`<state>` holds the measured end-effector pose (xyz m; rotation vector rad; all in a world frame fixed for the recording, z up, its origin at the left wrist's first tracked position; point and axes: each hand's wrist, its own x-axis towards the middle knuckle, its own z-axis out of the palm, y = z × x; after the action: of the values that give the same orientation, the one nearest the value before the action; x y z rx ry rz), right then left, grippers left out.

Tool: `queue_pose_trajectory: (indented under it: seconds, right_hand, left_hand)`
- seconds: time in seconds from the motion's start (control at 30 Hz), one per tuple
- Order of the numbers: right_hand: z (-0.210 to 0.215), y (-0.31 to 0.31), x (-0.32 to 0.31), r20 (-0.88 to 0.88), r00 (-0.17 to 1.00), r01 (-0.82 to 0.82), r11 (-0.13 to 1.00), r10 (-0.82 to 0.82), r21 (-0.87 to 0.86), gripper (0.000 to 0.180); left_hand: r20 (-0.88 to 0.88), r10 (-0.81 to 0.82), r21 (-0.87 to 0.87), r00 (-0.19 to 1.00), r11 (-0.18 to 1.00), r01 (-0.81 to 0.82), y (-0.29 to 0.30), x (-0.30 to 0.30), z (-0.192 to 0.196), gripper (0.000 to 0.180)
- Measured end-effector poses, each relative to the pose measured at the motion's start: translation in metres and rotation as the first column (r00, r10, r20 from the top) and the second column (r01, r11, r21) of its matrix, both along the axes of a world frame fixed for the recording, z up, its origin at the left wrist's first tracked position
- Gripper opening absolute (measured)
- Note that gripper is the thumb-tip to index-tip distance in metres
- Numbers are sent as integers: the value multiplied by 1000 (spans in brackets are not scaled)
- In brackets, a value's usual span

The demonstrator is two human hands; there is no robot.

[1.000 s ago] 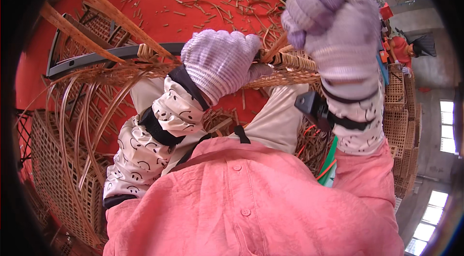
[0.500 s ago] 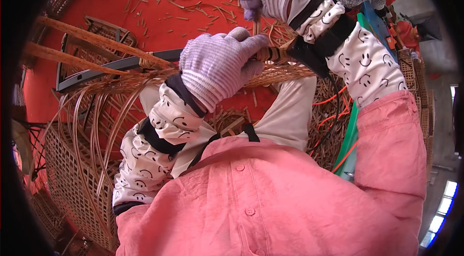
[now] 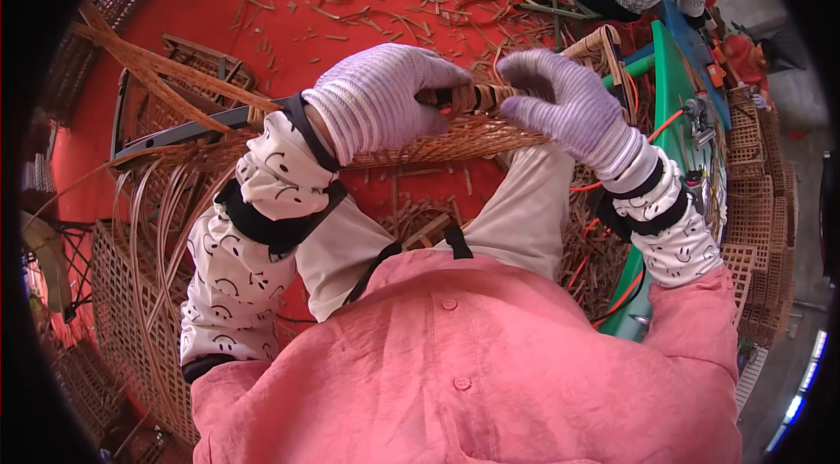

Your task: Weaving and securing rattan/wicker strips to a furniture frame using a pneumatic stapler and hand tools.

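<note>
Sleeves (image 3: pixel 210 302) show smileys (image 3: pixel 225 345) (left hand (image 3: pixel 381 105) grips wrapped rim (image 3: pixel 484 98))

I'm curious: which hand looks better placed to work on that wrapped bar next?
Probably the right hand: it looks open and free to grasp, right by the wrapped bar, while the left hand seems busy, closed around that bar.

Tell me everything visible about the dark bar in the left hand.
The bar is long, slim and dark grey, material unclear. It runs crosswise, a woven panel along its near side. Tan strips wrap part of it. The left hand grips it; the right hand curls, open, at the strips.
</note>
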<state>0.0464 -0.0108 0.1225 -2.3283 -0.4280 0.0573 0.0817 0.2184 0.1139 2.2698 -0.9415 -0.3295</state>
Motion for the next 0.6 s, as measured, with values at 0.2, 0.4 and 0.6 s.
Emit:
queue_pose_trajectory:
  seconds: [0.2, 0.4, 0.6]
  right_hand:
    - [-17, 30, -11, 308, 943, -112, 991, 130, -77, 43]
    - [-23, 40, -3, 313, 937, -135, 988, 153, -77, 29]
    - [-8, 45, 7, 164, 977, -143, 990, 140, 8, 24]
  left_hand:
    - [-263, -83, 39, 961, 995, 97, -2, 13, 3, 44]
    - [-364, -95, 69, 926, 989, 129, -1, 22, 9, 46]
    - [257, 272, -337, 927, 925, -178, 17, -3, -4, 34]
